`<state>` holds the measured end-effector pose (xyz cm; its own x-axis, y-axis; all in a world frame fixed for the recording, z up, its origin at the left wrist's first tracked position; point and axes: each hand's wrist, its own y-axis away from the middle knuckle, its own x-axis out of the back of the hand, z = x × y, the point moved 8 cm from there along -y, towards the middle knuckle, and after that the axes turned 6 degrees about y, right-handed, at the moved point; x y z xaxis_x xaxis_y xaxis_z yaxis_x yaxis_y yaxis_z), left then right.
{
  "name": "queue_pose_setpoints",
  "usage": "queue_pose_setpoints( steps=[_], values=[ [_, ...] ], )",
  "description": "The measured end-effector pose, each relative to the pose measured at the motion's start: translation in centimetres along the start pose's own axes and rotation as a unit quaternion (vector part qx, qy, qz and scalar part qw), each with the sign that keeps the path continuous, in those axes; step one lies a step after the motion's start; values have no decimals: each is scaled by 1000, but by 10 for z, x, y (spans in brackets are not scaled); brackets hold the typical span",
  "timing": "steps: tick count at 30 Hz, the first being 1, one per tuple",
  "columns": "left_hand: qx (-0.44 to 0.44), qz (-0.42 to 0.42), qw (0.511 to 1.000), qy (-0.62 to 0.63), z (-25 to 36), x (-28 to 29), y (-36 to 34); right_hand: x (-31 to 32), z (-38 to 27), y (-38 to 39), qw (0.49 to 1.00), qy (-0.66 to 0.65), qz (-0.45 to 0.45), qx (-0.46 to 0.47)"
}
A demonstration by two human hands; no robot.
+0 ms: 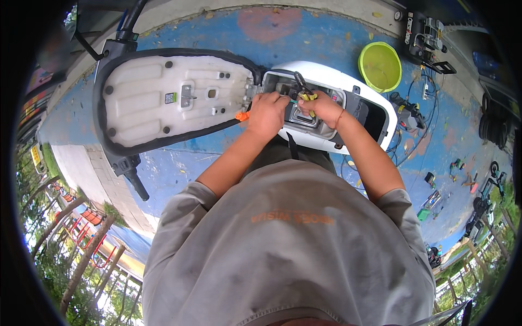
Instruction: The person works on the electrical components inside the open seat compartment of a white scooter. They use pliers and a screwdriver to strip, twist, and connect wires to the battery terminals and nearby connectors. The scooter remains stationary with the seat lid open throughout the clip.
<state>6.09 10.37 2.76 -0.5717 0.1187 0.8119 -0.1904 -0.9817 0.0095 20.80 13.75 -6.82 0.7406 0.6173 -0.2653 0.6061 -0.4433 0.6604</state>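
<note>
An open scooter seat (152,92) lies tipped back, pale underside up, beside the white scooter body (310,70) with its exposed compartment (304,119). My left hand (266,114) has its fingers curled at the compartment's hinge side; what they pinch is too small to make out. My right hand (322,108) grips a yellow-handled tool (306,97) over the compartment, with a thin green strand (292,101) between my hands. A dark, upright-angled object (300,81) rises just behind the tool. An orange item (242,116) is beside my left hand.
A yellow-green basin (379,68), a black machine (424,35) and another dark machine (408,113) with cables are at the right. Tools (427,204) lie on the blue ground farther right. Handlebar parts (138,185) stick out below the seat's left end.
</note>
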Motion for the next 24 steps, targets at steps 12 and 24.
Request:
queue_pose_setpoints(
  steps=[12,24],
  values=[
    [301,-304,641,638,-4,-72,31,11,-22,-12,930,330,-159,-9],
    [321,-171,569,738,0,-73,47,22,-235,166,884,-125,99,440]
  ],
)
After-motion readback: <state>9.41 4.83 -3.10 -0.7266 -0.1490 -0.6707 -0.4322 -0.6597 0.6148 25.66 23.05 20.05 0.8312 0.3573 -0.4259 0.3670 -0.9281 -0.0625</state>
